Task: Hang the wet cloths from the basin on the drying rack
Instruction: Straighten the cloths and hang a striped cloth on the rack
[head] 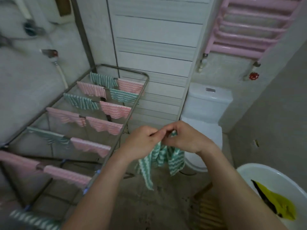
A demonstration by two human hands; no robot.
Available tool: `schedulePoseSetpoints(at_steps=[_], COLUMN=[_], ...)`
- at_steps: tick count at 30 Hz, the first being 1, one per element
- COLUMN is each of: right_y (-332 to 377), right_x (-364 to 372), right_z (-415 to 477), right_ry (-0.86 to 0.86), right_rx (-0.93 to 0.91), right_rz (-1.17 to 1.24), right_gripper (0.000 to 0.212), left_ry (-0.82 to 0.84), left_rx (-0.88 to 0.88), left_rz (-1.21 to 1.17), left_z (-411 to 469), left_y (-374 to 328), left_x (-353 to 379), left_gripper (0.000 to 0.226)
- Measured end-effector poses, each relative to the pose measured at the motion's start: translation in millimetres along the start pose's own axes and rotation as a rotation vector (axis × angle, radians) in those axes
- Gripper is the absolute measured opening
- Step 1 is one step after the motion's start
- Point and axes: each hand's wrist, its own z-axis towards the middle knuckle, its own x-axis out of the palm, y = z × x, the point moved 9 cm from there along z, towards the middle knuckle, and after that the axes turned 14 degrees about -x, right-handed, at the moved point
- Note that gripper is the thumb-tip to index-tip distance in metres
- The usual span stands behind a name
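While the left hand and right hand sit close together, each pinching the top edge of the green-and-white striped wet cloth hanging beside the steel-tube drying rack, near the white plastic basin, they should slide apart along the hem to spread it flat before draping; no writing is legible

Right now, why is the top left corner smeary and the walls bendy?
In the head view, the wall fittings top left are smeared by motion blur; the wide-angle lens bends the white panelling and pink radiator; light is dim and flat, no glare; the left hand, right hand and green striped cloth they hold look sharper.
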Motion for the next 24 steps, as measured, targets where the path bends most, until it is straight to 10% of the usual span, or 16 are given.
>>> schedulePoseSetpoints(at_steps=[9, 16, 19, 24], right_y=[25.1, 63.4, 70.4, 90.0], right_x=[48.8, 65.8, 92.3, 126.7], right_z=[39.5, 67.1, 78.9, 103.3], right_ry=[0.145, 0.013, 0.087, 0.329], right_rx=[-0.016, -0.068, 0.021, -0.164], right_rz=[0.029, 0.349, 0.654, 0.415], right_gripper=[0.014, 0.013, 0.020, 0.023], left_ry=[0.011, -0.444, -0.565, -0.715], left_rx=[-0.083, -0.302, -0.263, -0.294], left_rz=[-0.624, -0.015, -0.300, -0.851], left_z=[-55.2, -90.2, -113.1, -157.9], left_y=[50.7, 121.4, 131.0, 148.3], left_x=[-75.8, -128.6, -136.0, -136.1], left_gripper=[0.026, 0.039, 0.029, 0.024])
